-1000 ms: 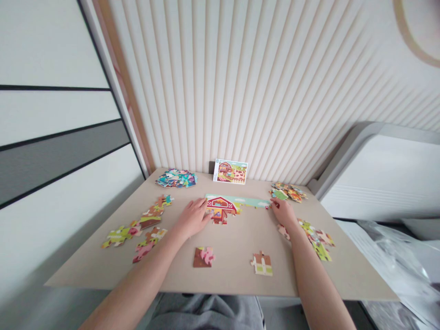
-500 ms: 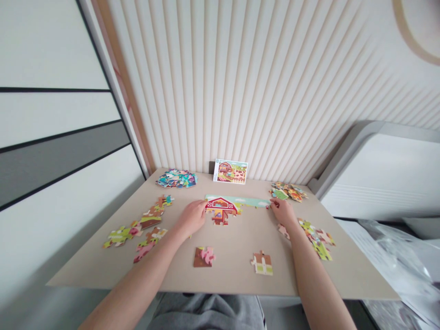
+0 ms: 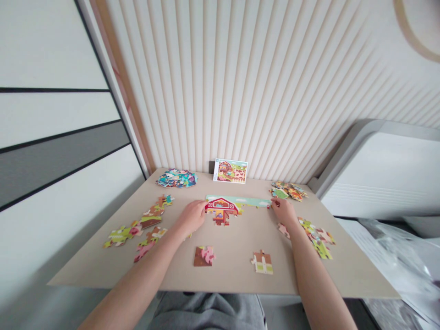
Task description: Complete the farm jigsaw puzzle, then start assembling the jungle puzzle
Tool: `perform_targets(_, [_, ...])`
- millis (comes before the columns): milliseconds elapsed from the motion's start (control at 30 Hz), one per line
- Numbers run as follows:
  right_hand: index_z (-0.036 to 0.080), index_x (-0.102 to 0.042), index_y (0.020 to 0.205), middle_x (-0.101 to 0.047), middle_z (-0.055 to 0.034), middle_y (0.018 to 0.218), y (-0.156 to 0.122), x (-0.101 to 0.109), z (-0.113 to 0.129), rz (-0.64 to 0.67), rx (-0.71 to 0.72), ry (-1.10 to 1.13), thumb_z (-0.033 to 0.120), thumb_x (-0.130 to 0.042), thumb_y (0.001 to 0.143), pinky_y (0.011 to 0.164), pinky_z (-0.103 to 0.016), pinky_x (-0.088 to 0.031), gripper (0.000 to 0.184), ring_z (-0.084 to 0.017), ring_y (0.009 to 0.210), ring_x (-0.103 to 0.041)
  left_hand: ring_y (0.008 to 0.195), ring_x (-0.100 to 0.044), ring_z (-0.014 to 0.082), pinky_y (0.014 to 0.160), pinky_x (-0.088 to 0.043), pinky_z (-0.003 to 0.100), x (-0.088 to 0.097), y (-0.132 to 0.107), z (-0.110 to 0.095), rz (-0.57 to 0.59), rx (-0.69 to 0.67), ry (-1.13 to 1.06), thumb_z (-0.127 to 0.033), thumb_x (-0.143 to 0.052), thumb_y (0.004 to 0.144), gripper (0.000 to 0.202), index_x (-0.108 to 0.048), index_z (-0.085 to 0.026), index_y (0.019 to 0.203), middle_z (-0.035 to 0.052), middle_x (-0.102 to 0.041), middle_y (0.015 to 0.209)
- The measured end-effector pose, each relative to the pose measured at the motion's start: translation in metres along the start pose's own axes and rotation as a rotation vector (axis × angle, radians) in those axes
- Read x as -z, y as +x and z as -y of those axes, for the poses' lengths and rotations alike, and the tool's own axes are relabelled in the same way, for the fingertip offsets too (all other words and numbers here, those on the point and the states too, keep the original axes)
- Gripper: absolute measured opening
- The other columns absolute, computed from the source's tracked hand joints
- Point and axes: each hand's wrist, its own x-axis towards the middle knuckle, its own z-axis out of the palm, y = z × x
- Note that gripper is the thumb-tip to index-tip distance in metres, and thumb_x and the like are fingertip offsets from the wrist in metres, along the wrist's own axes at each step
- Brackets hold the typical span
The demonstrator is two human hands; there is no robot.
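Head view: left fingers, open and flat, rest against the barn pieces; right fingers touch the sky strip's end, grip unclear. On the table, these look like light, stiff card, best taken by the edges.

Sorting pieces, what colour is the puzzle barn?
The barn is red with white trim, in the head view.

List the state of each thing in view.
Red-barn cardboard jigsaw section: assembled, joined to a pale-blue sky strip.
Left hand: fingers against the barn section's left edge.
Right hand: fingertips at the sky strip's right end.
Printed picture card: propped against the wall.
Multicoloured loose-piece pile: heaped, unassembled.
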Motion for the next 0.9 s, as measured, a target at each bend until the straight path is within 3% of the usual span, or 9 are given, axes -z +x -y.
perform_targets(267, [0.021, -0.076, 0.118, -0.078, -0.0102, 0.104, 0.0022, 0.0006, -0.0021, -0.001, -0.031, 0.011, 0.023, -0.047, 0.092, 0.093, -0.035, -0.050, 0.040, -0.027, 0.102, -0.070, 0.118, -0.067, 0.0235, 0.109, -0.047, 0.034, 0.0018, 0.0007, -0.0008, -0.003, 0.002, -0.005, -0.005, -0.046, 0.090, 0.046, -0.069, -0.015, 0.128, 0.0124, -0.073, 0.125])
perform_targets(900, [0.021, -0.077, 0.115, -0.079, -0.0087, 0.104, -0.0014, -0.0034, 0.0043, -0.009, -0.017, 0.073, 0.021, -0.049, 0.090, 0.093, -0.036, -0.050, 0.038, -0.026, 0.102, -0.070, 0.120, -0.066, 0.0234, 0.110, -0.047, 0.037, 0.0044, 0.0046, 0.0048, -0.009, 0.028, 0.017, -0.002, -0.048, 0.089, 0.048, -0.069, -0.017, 0.130, 0.0120, -0.072, 0.126])
